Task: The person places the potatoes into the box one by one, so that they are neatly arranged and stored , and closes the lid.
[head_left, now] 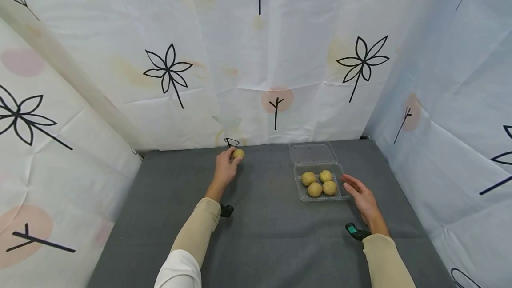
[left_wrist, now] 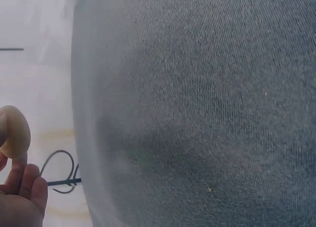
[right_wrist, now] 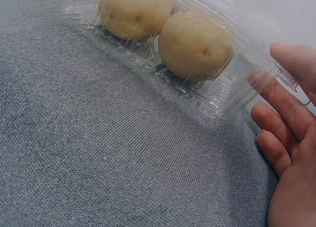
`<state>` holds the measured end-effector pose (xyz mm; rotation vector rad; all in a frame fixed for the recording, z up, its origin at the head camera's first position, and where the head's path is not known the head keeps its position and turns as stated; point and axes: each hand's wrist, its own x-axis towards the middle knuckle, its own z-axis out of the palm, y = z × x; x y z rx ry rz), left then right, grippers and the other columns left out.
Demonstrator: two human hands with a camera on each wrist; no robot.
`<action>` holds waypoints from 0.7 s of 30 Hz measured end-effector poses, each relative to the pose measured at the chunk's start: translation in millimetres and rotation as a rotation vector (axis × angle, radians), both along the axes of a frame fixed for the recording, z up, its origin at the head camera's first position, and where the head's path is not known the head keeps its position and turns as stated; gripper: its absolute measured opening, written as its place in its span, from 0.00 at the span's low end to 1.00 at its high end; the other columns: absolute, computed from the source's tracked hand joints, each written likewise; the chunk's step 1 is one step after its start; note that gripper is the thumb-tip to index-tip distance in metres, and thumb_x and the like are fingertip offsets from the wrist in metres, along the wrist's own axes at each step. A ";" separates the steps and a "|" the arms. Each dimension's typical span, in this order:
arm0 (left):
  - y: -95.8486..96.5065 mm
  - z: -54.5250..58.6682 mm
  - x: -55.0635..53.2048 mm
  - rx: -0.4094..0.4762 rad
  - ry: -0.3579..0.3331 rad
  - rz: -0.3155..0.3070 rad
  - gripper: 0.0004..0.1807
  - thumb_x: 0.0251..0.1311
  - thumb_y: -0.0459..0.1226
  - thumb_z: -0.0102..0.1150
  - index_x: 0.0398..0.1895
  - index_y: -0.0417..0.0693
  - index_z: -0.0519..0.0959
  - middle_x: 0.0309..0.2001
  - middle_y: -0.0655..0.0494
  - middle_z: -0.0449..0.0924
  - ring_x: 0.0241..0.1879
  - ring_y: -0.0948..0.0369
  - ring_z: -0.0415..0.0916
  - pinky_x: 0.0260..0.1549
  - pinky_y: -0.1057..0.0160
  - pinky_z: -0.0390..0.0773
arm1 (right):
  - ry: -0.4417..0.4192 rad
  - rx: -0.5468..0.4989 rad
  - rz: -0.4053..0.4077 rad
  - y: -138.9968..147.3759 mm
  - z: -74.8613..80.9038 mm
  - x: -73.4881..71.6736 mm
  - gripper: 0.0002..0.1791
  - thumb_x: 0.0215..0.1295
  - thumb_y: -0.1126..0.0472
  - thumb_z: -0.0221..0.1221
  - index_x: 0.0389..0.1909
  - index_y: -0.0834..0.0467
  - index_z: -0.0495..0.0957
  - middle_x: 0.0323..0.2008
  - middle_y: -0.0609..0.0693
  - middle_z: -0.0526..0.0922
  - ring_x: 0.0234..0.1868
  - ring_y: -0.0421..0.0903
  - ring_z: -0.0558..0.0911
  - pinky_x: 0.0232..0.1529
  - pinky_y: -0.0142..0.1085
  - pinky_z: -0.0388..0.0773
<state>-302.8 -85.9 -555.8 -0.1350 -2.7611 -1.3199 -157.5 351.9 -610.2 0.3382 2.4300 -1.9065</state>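
Near the back edge of the table, my left hand (head_left: 226, 168) holds a small yellow potato (head_left: 238, 154) between thumb and fingers. In the left wrist view the same potato (left_wrist: 16, 132) shows at the left edge, partly covered by the hand. A clear plastic clamshell container (head_left: 302, 194) lies to the right, lid laid back, with several potatoes (head_left: 314, 189) inside. At its right side is my right hand (head_left: 363, 200), thumb and fingers apart at the rim. The right wrist view shows the thumb (right_wrist: 294, 59) over the container's corner; whether it presses there is unclear.
A grey cloth covers the table (head_left: 264, 243). White printed fabric (head_left: 240, 57) hangs behind it and on both sides. The container's raised lid (head_left: 312, 153) reaches toward the back edge. Each wrist wears a dark strap device (head_left: 357, 232).
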 end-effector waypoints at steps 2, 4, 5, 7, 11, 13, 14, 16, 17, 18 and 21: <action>2.4 0.1 -0.1 -0.001 0.010 -0.007 0.23 0.72 0.43 0.59 0.66 0.46 0.75 0.60 0.39 0.75 0.60 0.44 0.70 0.57 0.44 0.76 | 0.001 0.001 0.001 0.1 0.3 0.1 0.37 0.76 0.40 0.53 0.79 0.51 0.59 0.77 0.52 0.66 0.57 0.17 0.64 0.78 0.59 0.54; 4.4 1.1 -0.3 0.000 0.021 -0.014 0.23 0.72 0.43 0.60 0.66 0.46 0.75 0.60 0.40 0.76 0.59 0.45 0.71 0.56 0.45 0.75 | 0.003 0.001 0.002 0.3 0.3 0.1 0.37 0.76 0.40 0.53 0.79 0.51 0.59 0.77 0.51 0.66 0.56 0.17 0.64 0.78 0.59 0.54; 5.4 2.3 0.0 0.000 0.030 -0.020 0.23 0.71 0.43 0.60 0.66 0.46 0.76 0.60 0.40 0.76 0.59 0.45 0.71 0.56 0.45 0.75 | 0.006 -0.001 0.002 0.4 0.3 0.2 0.37 0.76 0.40 0.53 0.79 0.52 0.59 0.76 0.51 0.67 0.56 0.17 0.64 0.78 0.60 0.54; 7.2 4.9 0.8 -0.005 0.040 -0.035 0.24 0.72 0.43 0.60 0.67 0.46 0.75 0.60 0.40 0.76 0.59 0.46 0.71 0.55 0.45 0.75 | 0.009 -0.004 -0.001 0.6 0.0 0.1 0.37 0.76 0.40 0.53 0.79 0.52 0.60 0.76 0.49 0.68 0.56 0.17 0.64 0.78 0.60 0.54; 11.6 11.1 2.2 0.001 0.060 -0.061 0.25 0.71 0.43 0.61 0.68 0.45 0.74 0.62 0.41 0.76 0.60 0.46 0.72 0.58 0.44 0.73 | 0.014 -0.010 -0.005 0.7 -1.2 -0.2 0.37 0.76 0.40 0.54 0.79 0.52 0.60 0.73 0.45 0.70 0.56 0.17 0.64 0.78 0.60 0.54; 14.4 13.7 2.8 0.009 0.059 -0.074 0.26 0.71 0.43 0.60 0.69 0.46 0.73 0.63 0.42 0.76 0.60 0.46 0.72 0.60 0.44 0.73 | 0.011 -0.004 -0.006 0.9 -1.9 -0.4 0.37 0.76 0.40 0.54 0.79 0.52 0.60 0.73 0.44 0.70 0.56 0.17 0.64 0.79 0.59 0.54; 16.1 14.8 3.1 0.015 0.062 -0.081 0.26 0.71 0.43 0.60 0.69 0.45 0.73 0.63 0.42 0.76 0.61 0.46 0.72 0.61 0.43 0.72 | 0.011 -0.002 -0.006 1.0 -2.1 -0.4 0.37 0.76 0.40 0.54 0.79 0.51 0.60 0.74 0.45 0.70 0.56 0.17 0.64 0.79 0.59 0.54; 19.4 16.8 3.9 0.027 0.058 -0.097 0.26 0.72 0.43 0.60 0.70 0.45 0.72 0.64 0.43 0.75 0.62 0.46 0.72 0.62 0.43 0.72 | 0.009 0.004 -0.004 1.1 -2.6 -0.4 0.37 0.76 0.40 0.53 0.79 0.51 0.60 0.75 0.48 0.68 0.56 0.17 0.63 0.79 0.59 0.55; 21.1 17.9 4.2 0.031 0.060 -0.103 0.26 0.72 0.43 0.59 0.70 0.45 0.72 0.64 0.43 0.75 0.62 0.46 0.72 0.65 0.42 0.70 | 0.008 0.007 -0.003 1.2 -2.9 -0.4 0.37 0.76 0.40 0.53 0.79 0.50 0.59 0.75 0.49 0.68 0.57 0.17 0.63 0.79 0.59 0.55; 22.9 18.8 4.3 0.034 0.064 -0.109 0.26 0.72 0.43 0.59 0.70 0.45 0.72 0.64 0.43 0.75 0.62 0.46 0.72 0.67 0.42 0.68 | 0.007 0.012 -0.002 1.3 -3.2 -0.6 0.37 0.76 0.40 0.53 0.79 0.50 0.59 0.76 0.50 0.67 0.57 0.17 0.63 0.78 0.59 0.55; 28.1 21.8 4.7 0.047 0.086 -0.128 0.27 0.71 0.43 0.60 0.70 0.44 0.72 0.64 0.44 0.75 0.62 0.46 0.74 0.74 0.42 0.60 | 0.006 0.015 0.001 1.4 -3.7 -1.0 0.37 0.76 0.40 0.53 0.80 0.50 0.59 0.77 0.52 0.66 0.57 0.17 0.63 0.78 0.59 0.56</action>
